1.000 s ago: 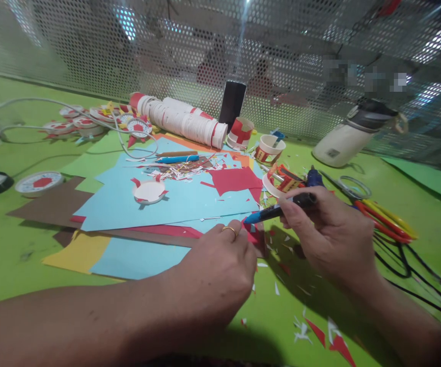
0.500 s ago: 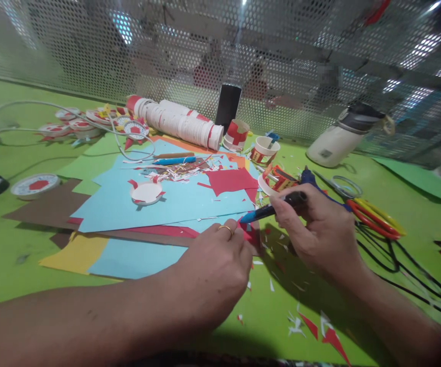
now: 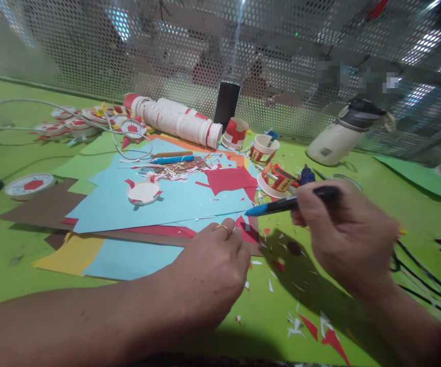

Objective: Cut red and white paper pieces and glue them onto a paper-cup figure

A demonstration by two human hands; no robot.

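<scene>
My left hand (image 3: 215, 265), with a ring on one finger, rests curled at the front right corner of the paper stack. Its fingertips are hidden, pressed down at the edge of a piece of red paper (image 3: 249, 232). Between thumb and fingers of my right hand (image 3: 346, 229) is a black pen (image 3: 281, 205) with a blue tapered tip. That tip points left, just above the red paper's corner. Light blue sheets (image 3: 129, 216) lie beside my left hand, and a white paper disc (image 3: 143, 193) with red tabs sits on them.
Behind the sheets lies a long row of nested paper cups (image 3: 178, 125). Small cut cups (image 3: 264, 148) and a white bottle (image 3: 338, 135) stand at the back right. Decorated lids (image 3: 31, 185) are at left. Paper scraps (image 3: 331, 339) litter the green table (image 3: 10, 285); black cords (image 3: 422, 270) lie at right.
My right hand has drawn back to the right with the pen, lifting its tip off the red paper and covering the scissors. My left hand stays nearly in place.
</scene>
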